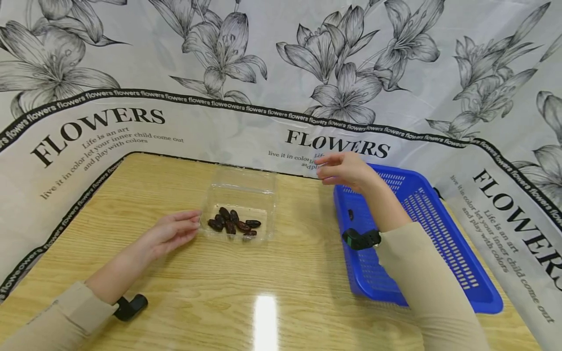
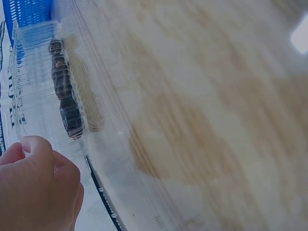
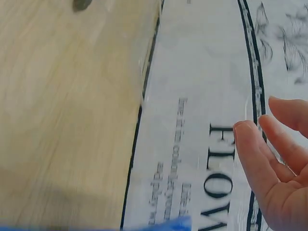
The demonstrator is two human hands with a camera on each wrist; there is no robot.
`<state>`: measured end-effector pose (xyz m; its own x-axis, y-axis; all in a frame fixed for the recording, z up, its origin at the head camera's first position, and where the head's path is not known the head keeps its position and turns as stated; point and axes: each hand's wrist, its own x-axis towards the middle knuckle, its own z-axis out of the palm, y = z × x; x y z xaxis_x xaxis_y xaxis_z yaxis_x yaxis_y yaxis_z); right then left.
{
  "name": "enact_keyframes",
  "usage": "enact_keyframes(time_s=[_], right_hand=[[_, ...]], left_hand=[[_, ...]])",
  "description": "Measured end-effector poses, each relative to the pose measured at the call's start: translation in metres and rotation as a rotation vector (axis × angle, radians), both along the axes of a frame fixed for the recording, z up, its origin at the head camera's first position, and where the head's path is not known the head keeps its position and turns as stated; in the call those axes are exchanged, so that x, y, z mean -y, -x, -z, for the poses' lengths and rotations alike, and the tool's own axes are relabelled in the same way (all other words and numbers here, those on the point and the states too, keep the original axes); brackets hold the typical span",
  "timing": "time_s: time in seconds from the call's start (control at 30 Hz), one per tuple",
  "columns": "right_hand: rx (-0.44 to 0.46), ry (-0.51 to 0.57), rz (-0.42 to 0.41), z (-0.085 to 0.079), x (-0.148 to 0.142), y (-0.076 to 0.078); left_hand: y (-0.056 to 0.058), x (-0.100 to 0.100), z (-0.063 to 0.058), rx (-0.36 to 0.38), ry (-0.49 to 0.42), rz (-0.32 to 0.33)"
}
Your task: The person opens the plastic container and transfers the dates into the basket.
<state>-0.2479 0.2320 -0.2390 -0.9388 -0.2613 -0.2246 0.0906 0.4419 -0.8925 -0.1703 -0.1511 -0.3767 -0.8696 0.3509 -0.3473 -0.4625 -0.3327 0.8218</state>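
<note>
A clear plastic box (image 1: pixel 271 214), its lid raised at the back, holds several dark brown dates (image 1: pixel 230 225). At its left side my left hand (image 1: pixel 173 234) pinches the edge with thumb and fingertips; the left wrist view shows the bent fingers (image 2: pixel 37 147) right at the clear wall. Over the far left corner of a blue plastic basket (image 1: pixel 456 234) hangs my right hand (image 1: pixel 344 170), its fingers loosely bent and nothing in them. Inside the basket, near its left wall, lies one date (image 1: pixel 351 213). My right forearm hides part of the basket.
The box and basket stand on a wood-grain table (image 1: pixel 246 278), with bare tabletop between them. A white flower-printed cloth (image 1: pixel 263 131) rises behind the table and along both sides. Dark bands with small devices sit at both wrists.
</note>
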Motion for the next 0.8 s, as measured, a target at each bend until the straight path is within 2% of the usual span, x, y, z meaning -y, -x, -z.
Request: enact_keyframes(time_s=[0.33,0.8], right_hand=[[0.027,-0.014,-0.117,0.010,0.053,0.000],[0.084,-0.022,-0.215,0.049,0.093,-0.001]], left_hand=[[0.000,0.000,-0.001,0.001,-0.018,-0.002],[0.000,-0.001,0.000,-0.004,0.007,0.000]])
